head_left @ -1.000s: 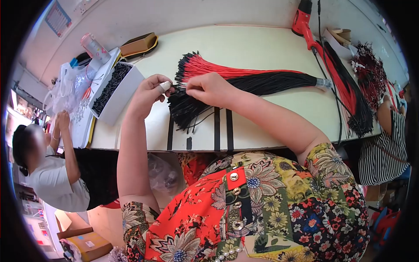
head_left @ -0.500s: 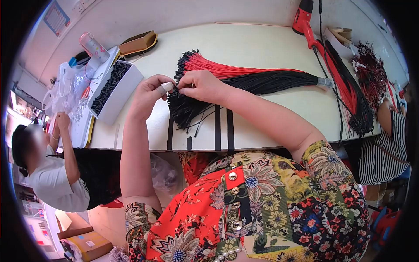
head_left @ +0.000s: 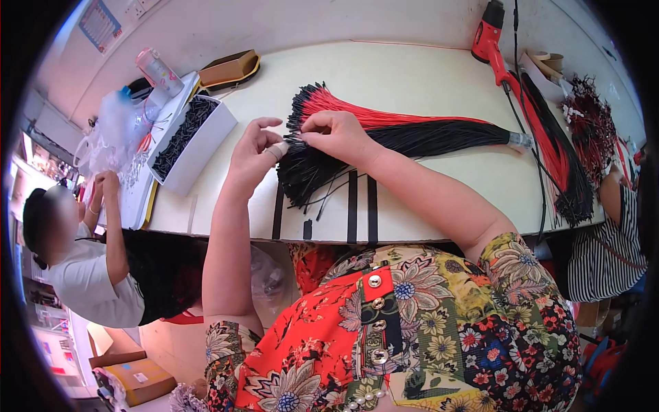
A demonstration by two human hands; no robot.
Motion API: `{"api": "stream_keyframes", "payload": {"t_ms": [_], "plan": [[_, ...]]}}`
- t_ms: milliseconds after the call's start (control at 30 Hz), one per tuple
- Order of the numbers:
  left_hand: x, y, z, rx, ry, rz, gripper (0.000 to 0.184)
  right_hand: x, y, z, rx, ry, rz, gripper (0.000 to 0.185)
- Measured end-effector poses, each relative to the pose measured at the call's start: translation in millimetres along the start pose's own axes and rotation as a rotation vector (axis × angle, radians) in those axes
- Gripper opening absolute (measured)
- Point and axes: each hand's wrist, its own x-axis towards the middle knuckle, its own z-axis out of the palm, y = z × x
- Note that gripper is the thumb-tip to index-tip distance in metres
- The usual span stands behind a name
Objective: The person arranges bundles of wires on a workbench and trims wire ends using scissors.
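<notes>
A long bundle of black wires [head_left: 412,143] and red wires [head_left: 384,118] lies across the table, its black-tipped ends fanned out on the left. At those ends my right hand [head_left: 338,137] is closed in a pinch on a wire, with the bundle beneath it. Facing it, just left of the fanned ends, my left hand [head_left: 255,154] has its fingers curled in, a white covering on one digit. Whatever is between its fingertips is too small to make out. A white box [head_left: 206,147] full of small black pieces [head_left: 184,130] stands left of my left hand.
A red heat gun [head_left: 489,44] and a second red and black wire bundle [head_left: 549,144] are at the right. Behind the white box are a brown tray [head_left: 230,69] and a bottle [head_left: 158,71]. One person [head_left: 103,275] sits at the left, another in stripes [head_left: 604,254] at the right.
The whole view has shifted slightly, so the table things appear further right. My left fingers have loosened a little and drawn slightly apart from my right fingertips. The wire bundle stays in place.
</notes>
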Motion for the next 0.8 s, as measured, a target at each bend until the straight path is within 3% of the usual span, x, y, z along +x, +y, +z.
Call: {"api": "stream_keyframes", "payload": {"t_ms": [33,133,200,267,300,467,567,633,700,800], "plan": [[-3.0,-0.7,-1.6,0.1,0.041,-0.03,0.036,-0.1,0.5,-0.9,0.016,0.003,0.008,0.014],[-4.4,-17.2,-6.4,0.537,0.241,0.242,0.024,-2.6,8.4,-3.6,-0.024,-0.003,-0.061,0.017],[-1.4,-18.4,-9.7,0.508,0.362,0.366,0.018,-3.8,2.5,-1.0,-0.049,-0.019,-0.081,0.019],[-8.8,7.6,-0.9,0.361,0.277,0.33,0.021,-4.8,8.7,2.2,-0.098,0.015,-0.13,0.02],[-10.1,15.1,0.4,0.458,0.27,0.331,0.022,-8.0,10.0,2.7,-0.022,-0.017,-0.088,0.019],[3.8,20.9,-48.9,0.39,0.53,0.198,0.021,-16.5,4.8,-4.2,0.238,-0.128,0.053,0.009],[10.3,12.8,-131.1,0.292,0.671,0.071,0.019,-20.2,3.5,-7.3,0.324,-0.183,0.089,0.004],[11.2,-7.5,-199.6,0.25,0.814,0.171,0.026,-21.3,2.8,-7.1,0.382,-0.207,0.101,0.003],[9.8,-27.9,-265.3,0.532,0.92,-0.033,0.025,-20.8,3.4,-7.6,0.368,-0.229,0.121,0.004],[15.7,-83.8,-370.2,0.865,0.874,-0.135,0.028,-30.4,-26.2,-13.5,0.346,-0.191,0.203,0.008]]}}
